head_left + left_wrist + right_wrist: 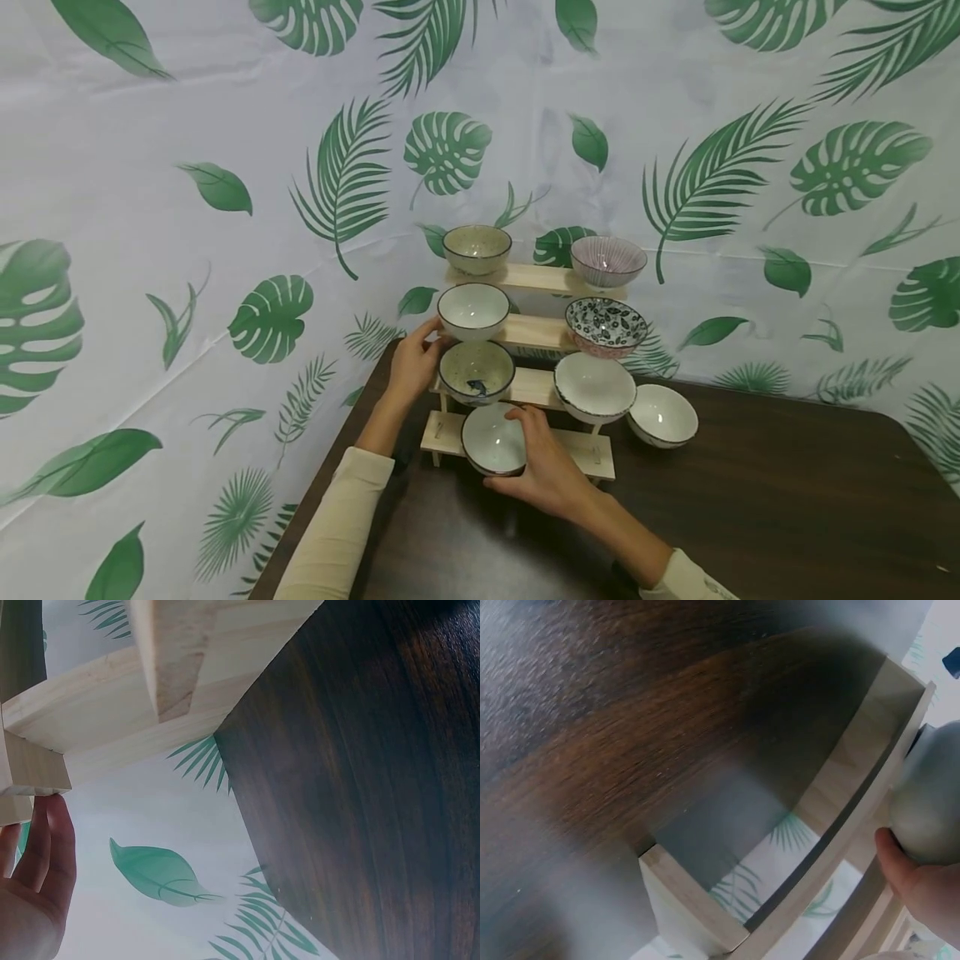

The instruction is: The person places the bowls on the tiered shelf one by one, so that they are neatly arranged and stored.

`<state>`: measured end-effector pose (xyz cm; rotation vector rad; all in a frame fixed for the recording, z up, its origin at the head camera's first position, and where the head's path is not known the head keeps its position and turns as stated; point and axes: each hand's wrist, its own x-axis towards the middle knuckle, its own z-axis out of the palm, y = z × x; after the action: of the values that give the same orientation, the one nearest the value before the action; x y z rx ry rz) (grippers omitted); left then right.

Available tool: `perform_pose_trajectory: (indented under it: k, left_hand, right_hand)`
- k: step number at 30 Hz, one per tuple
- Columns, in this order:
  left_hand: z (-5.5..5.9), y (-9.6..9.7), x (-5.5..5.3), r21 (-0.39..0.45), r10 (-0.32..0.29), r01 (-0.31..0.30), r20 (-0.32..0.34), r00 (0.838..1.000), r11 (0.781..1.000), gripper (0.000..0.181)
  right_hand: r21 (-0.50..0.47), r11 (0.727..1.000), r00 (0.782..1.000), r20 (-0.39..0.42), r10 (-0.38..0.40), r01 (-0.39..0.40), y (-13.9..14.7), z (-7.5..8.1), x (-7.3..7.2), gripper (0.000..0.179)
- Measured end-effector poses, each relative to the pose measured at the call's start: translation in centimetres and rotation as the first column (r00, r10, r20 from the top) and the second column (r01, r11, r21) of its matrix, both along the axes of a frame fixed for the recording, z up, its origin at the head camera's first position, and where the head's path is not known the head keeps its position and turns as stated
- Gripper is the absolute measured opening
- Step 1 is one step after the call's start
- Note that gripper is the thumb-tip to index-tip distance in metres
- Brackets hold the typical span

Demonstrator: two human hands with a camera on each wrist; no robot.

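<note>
In the head view my right hand (pixel 543 467) holds a white bowl (pixel 491 437) by its right side, at the left of the stand's lowest tier. The right wrist view shows fingers (pixel 915 881) against the bowl's rounded outside (pixel 934 799). My left hand (pixel 412 362) is at the left side of the tiered wooden stand (pixel 536 332), beside a dark-rimmed white bowl (pixel 473 311). In the left wrist view, fairly straight fingers (pixel 60 851) touch the stand's wooden end (pixel 34 765). Right above the held bowl sits an olive bowl with a blue fish (pixel 477 372).
On the upper tiers stand a beige bowl (pixel 477 250), a pink striped bowl (pixel 609 262) and a black-patterned bowl (pixel 606 325). Below them is a wide white bowl (pixel 595 386). Another white bowl (pixel 663 415) is right of the stand on the dark table (pixel 772 500). Leaf-print cloth hangs behind.
</note>
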<state>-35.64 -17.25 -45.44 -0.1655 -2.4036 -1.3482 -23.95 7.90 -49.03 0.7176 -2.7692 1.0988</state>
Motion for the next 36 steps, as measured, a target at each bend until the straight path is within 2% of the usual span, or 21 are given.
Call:
perform_pose_trajectory:
  k: [7, 18, 36]
  left_hand:
    - [0.2, 0.0, -0.1, -0.013, 0.016, -0.016, 0.008, 1.000, 1.000, 0.040]
    - [0.1, 0.0, 0.0, 0.010, 0.004, -0.005, 0.027, 1.000, 1.000, 0.040]
    - [0.1, 0.1, 0.0, 0.015, 0.000, 0.000, -0.014, 1.000, 1.000, 0.039]
  right_hand:
    - [0.021, 1.000, 1.000, -0.011, 0.004, -0.004, -0.7, 0.3, 0.0, 0.092]
    - [0.002, 0.999, 0.999, -0.027, 0.033, -0.033, -2.1, 0.1, 0.0, 0.092]
    - [-0.018, 1.000, 1.000, 0.004, 0.007, -0.007, -3.9, -0.1, -0.3, 0.084]
